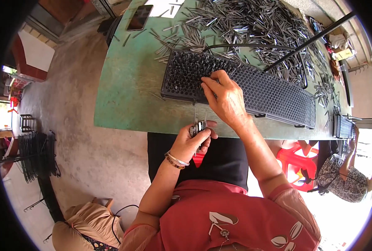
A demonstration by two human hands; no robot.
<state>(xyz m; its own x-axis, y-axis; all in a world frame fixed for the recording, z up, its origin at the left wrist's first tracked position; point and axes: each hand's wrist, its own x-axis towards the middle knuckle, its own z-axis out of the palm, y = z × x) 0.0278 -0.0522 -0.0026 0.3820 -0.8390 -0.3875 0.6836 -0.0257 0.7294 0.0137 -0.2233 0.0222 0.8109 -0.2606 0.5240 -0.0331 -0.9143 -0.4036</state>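
The long black perforated tray (244,85) lies across the green tabletop (127,92), its long axis running from the near left corner away to the right. The right hand (225,98) rests on the tray's near edge, left of its middle, with the fingers (209,83) pinched narrow over the holes; whether a pin sits between them cannot be told. The left hand (192,140) hangs just below the tray, at the tabletop's near edge, fingers closed around a small bundle of thin metal pins (198,125) that stand upright, tips pointing toward the tray. So the bundle lies directly toward the person from the right fingers, close but not touching, and the right hand is the nearer one to the tray's holes.

Beyond the tray, a thick scatter of loose metal pins (244,25) covers the far half of the tabletop, and a thin black rod (311,39) slants above the tray's right part. To the tray's left the tabletop is bare green; along its near edge only a narrow strip remains before the drop.
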